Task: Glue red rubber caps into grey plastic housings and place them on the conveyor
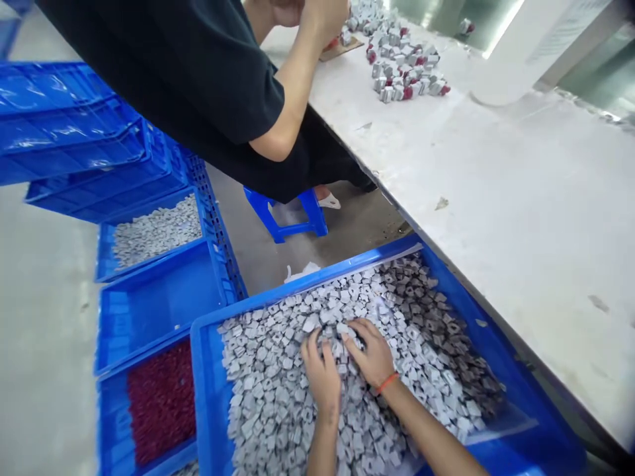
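A large blue crate (211, 396) holds a deep heap of small light-grey block-shaped parts (268, 370). My left hand (321, 373) rests on the heap near its middle, fingers curved and apart, tips among the parts. Close beside it on the right, my right hand (372, 354), with an orange band at the wrist, bends its fingers over the heap. A small grey part (344, 328) shows between its thumb and forefinger. What lies under both palms is hidden.
Darker brown-grey parts (436, 317) fill the crate's right side. At left stand blue crates, one with dark-red pieces (161, 403). A person in dark clothes (198, 79) works at the white table (496, 198), where grey and red parts (407, 69) lie. A blue stool (297, 228) stands below.
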The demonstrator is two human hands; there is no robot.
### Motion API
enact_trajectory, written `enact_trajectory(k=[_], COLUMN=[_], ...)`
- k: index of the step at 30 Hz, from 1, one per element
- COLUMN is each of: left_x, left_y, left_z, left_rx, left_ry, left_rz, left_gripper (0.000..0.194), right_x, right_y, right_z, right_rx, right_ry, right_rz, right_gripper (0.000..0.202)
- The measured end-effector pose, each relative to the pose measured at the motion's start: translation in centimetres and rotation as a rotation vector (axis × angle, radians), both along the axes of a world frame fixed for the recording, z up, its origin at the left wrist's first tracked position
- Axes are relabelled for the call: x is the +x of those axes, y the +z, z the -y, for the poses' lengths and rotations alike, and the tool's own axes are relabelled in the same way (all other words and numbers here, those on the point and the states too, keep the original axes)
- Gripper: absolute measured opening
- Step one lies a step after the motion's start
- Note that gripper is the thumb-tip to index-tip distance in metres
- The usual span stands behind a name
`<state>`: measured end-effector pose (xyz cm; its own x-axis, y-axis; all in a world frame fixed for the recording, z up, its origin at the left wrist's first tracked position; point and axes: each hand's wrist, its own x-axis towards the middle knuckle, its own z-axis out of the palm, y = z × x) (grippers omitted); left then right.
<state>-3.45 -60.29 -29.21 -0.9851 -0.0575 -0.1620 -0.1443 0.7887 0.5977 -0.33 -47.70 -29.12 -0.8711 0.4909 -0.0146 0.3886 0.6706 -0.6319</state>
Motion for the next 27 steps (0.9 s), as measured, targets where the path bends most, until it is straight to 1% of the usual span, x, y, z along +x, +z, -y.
enact_trajectory(k=[1, 3, 5, 6, 7, 9, 11, 13, 14, 16, 18, 20, 23, 27], left_x=[-0.3, -0.9, -0.9, -0.7, -0.5, 0.1, 0.5, 0.5, 0.4, 0.1, -0.2, -0.5, -0.7, -1.0], left_y=[0.2, 0.3, 0.1, -0.1, -0.4, -0.6, -0.3, 0.1, 0.3, 0.5, 0.4, 0.0, -0.6, -1.1], left_z=[1.3, 3.5, 4.2, 4.1, 3.8, 2.8, 2.2, 2.3, 2.4, 2.7, 2.9, 2.8, 3.0, 3.8], left_rx=[-0.012, -0.047, -0.083, -0.095, -0.106, -0.115, -0.100, -0.077, -0.066, -0.047, -0.030, -0.013, 0.026, 0.115], left_ry=[0.016, 0.061, 0.105, 0.116, 0.123, 0.118, 0.093, 0.056, 0.035, -0.007, -0.035, -0.036, 0.003, 0.113], left_rz=[-0.005, -0.005, 0.011, 0.026, 0.045, 0.090, 0.148, 0.204, 0.229, 0.264, 0.284, 0.296, 0.331, 0.421], left_gripper=[0.027, 0.035, 0.046, 0.050, 0.052, 0.053, 0.054, 0.056, 0.057, 0.058, 0.059, 0.060, 0.055, 0.050], right_x=[0.0, -0.3, -0.6, -0.7, -0.6, -0.2, 0.4, 0.9, 1.0, 0.9, 0.7, 0.5, 0.4, 0.1], right_y=[-0.1, -0.7, -1.5, -1.9, -2.0, -1.9, -1.2, -0.6, -0.4, -0.5, -0.9, -1.5, -2.0, -1.4], right_z=[-1.0, -3.3, -4.6, -4.5, -3.8, -1.1, 1.9, 3.7, 4.0, 3.4, 2.3, 1.8, 2.9, 4.7], right_rx=[0.005, 0.035, 0.070, 0.086, 0.101, 0.124, 0.134, 0.136, 0.134, 0.132, 0.130, 0.119, 0.070, -0.030], right_ry=[-0.004, -0.058, -0.107, -0.122, -0.127, -0.127, -0.112, -0.100, -0.093, -0.086, -0.083, -0.093, -0.132, -0.205], right_rz=[-0.019, -0.038, -0.029, -0.017, -0.002, 0.030, 0.063, 0.093, 0.104, 0.119, 0.126, 0.133, 0.146, 0.166], right_gripper=[0.037, 0.045, 0.049, 0.049, 0.047, 0.044, 0.043, 0.044, 0.044, 0.043, 0.041, 0.041, 0.042, 0.043])
